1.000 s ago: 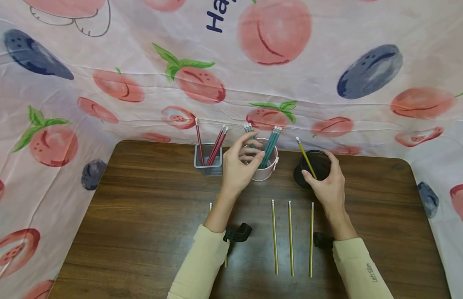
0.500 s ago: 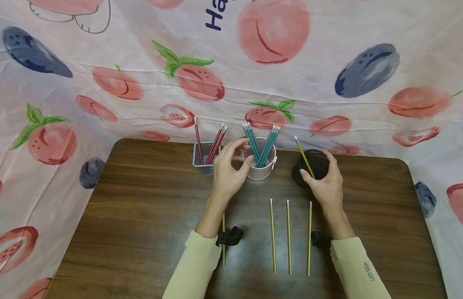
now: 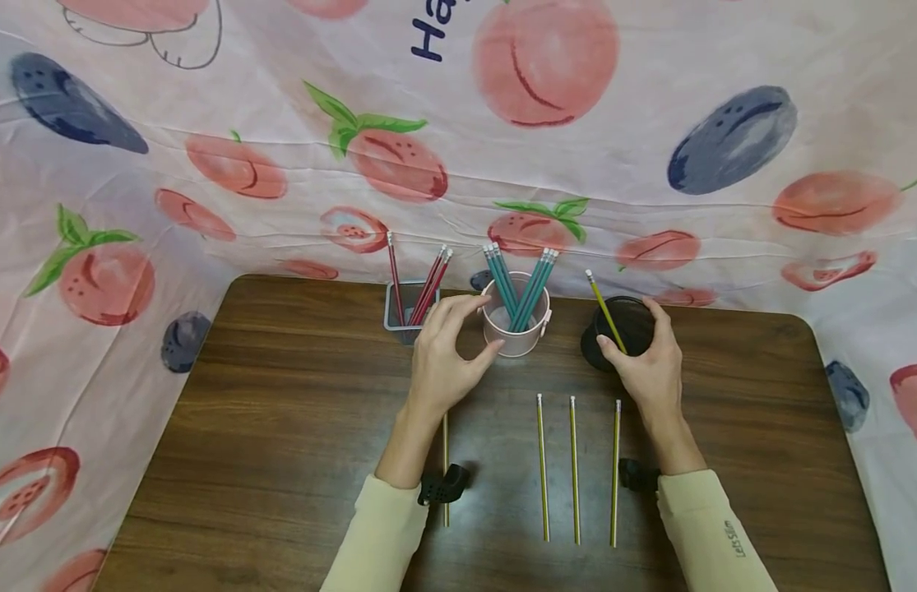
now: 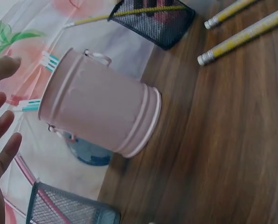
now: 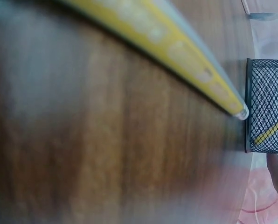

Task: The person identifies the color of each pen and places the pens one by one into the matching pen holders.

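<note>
My right hand (image 3: 650, 362) grips the round black mesh pencil cup (image 3: 593, 349), thumb on its near left side and fingers round its right. One yellow pencil (image 3: 604, 308) leans inside that cup, eraser up. My left hand (image 3: 445, 353) is apart from everything, fingers and thumb spread and loosely curved, just left of the pink bucket (image 3: 516, 344). Teal pencils (image 3: 532, 292) stand in the bucket in two leaning bundles. In the left wrist view, the left fingers (image 4: 6, 123) are beside the bucket's rim, with nothing between them.
Left of the bucket stands a grey mesh holder (image 3: 412, 335) with red pencils (image 3: 431, 288). Three yellow pencils (image 3: 575, 469) lie side by side on the wooden table (image 3: 280, 460); another yellow pencil (image 3: 446, 444) lies by the left wrist. A fruit-print cloth (image 3: 399, 164) hangs behind.
My left hand has drawn back from the teal pencils, moving left and toward me, its fingers spreading wider. The right hand stays on the black cup.
</note>
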### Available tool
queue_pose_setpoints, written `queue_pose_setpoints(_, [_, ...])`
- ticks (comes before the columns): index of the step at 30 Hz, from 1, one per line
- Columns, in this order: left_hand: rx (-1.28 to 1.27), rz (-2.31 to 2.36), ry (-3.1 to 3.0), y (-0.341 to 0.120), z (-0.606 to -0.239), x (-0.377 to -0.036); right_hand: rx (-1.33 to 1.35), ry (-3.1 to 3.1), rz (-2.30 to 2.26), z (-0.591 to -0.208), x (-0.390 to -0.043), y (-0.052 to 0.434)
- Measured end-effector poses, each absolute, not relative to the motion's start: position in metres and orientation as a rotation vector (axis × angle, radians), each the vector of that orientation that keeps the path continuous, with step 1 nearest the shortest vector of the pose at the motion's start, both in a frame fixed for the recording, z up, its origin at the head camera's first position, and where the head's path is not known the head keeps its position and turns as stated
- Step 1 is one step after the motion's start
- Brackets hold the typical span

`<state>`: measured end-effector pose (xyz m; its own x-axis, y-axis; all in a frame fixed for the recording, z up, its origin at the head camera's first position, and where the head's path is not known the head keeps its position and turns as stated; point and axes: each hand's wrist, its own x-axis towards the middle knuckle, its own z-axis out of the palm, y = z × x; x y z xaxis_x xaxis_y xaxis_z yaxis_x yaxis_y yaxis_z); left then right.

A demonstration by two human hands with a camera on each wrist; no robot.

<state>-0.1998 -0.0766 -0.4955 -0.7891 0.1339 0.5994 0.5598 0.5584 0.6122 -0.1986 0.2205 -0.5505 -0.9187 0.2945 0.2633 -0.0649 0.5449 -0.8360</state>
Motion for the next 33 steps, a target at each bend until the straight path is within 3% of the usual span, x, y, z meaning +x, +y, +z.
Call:
queue_pose_setpoints(19, [-0.691,-0.781,-2.529,-0.109,-0.505,-0.169,-0.182,-2.401,1.344,-0.550,-0.199,0.222])
queue_pose_setpoints(33, [-0.605,-0.712,-2.658,-0.134,-0.520,-0.149,-0.199,-2.415,1.348,-0.550,-0.198,0.220])
